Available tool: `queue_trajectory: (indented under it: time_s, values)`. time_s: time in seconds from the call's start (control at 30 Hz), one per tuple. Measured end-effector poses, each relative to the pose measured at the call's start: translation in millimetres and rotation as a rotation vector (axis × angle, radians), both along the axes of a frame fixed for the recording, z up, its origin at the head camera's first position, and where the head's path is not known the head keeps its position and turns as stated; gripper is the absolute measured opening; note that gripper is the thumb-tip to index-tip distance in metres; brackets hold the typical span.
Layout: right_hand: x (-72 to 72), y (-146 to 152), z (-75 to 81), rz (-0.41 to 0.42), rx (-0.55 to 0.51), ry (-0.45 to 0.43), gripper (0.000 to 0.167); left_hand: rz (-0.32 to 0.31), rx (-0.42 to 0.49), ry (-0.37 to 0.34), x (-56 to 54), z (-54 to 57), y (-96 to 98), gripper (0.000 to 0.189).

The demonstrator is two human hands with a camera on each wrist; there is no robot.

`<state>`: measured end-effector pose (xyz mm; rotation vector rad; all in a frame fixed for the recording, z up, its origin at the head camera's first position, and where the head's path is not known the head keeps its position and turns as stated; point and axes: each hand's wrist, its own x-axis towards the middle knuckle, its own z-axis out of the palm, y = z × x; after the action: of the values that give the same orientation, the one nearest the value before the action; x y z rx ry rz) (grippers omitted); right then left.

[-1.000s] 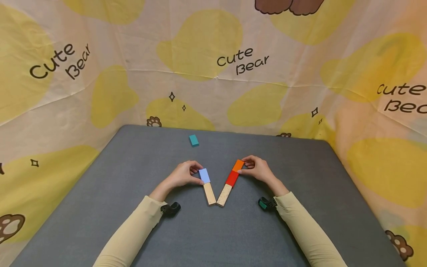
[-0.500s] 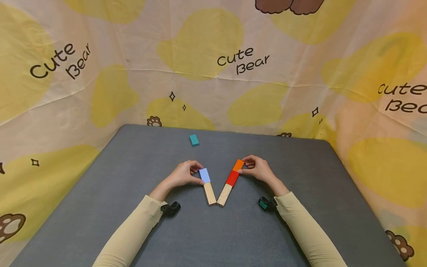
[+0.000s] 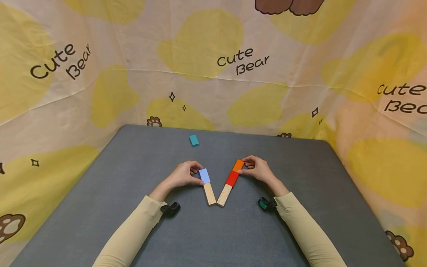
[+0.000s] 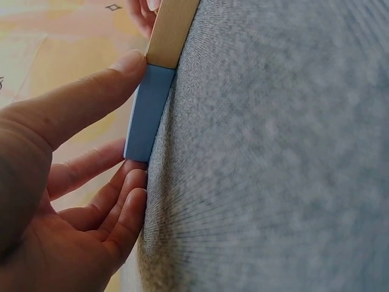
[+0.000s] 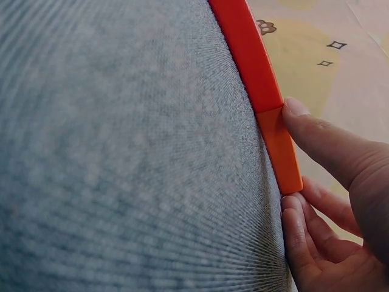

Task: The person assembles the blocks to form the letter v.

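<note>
In the head view, my left hand [image 3: 182, 174] holds a light blue block [image 3: 204, 175], thumb near its lower end and fingers at its far end. A natural wood block [image 3: 209, 194] continues in line below it. On the other side, my right hand [image 3: 259, 170] holds an orange block [image 3: 238, 165] by its outer side. Beneath the orange one come a red block [image 3: 231, 178] and another plain wood block [image 3: 224, 195], end to end. Both rows lie flat, slanting into a V whose lower ends nearly meet. The right wrist view shows the thumb at the joint of orange block [image 5: 282, 152] and red.
A teal block [image 3: 194, 141] lies near the back edge of the grey table [image 3: 213, 237]. A printed cloth [image 3: 200, 44] hangs behind and at both sides of the table. Dark straps with small devices sit on both wrists.
</note>
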<state>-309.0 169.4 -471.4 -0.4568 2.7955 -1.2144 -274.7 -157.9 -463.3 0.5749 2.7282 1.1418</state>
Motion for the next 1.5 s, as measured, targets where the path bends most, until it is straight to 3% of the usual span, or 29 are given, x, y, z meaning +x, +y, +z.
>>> queue_trajectory:
  time_s: [0.13,0.3,0.5,0.77,1.03,1.23,1.5]
  values:
    - [0.7,2,0.5,-0.003,-0.002,-0.004,0.054,-0.014,0.021,0.008,-0.6,3.2,0.1,0.053]
    - [1.1,3,2.0,-0.008,0.000,-0.011,0.055,0.024,0.090,0.043,-6.4,6.5,-0.5,0.055]
    - [2.4,4,3.1,-0.015,-0.001,-0.002,0.055,0.087,0.149,0.101,-20.8,6.7,-0.9,0.054]
    - [2.8,4,-0.2,-0.020,-0.010,-0.005,0.055,0.157,0.223,0.120,-43.5,9.1,-3.2,0.050]
    - [3.0,5,-0.5,-0.017,0.004,-0.002,0.054,0.289,0.345,0.056,-70.3,2.4,-6.2,0.054]
    - [2.1,4,0.5,-0.019,0.011,-0.010,0.056,0.358,0.363,0.047,-86.0,-1.2,-11.5,0.051]
    - [0.6,2,0.3,-0.022,0.011,-0.016,0.054,0.393,0.321,0.038,-98.6,1.3,-22.7,0.051]
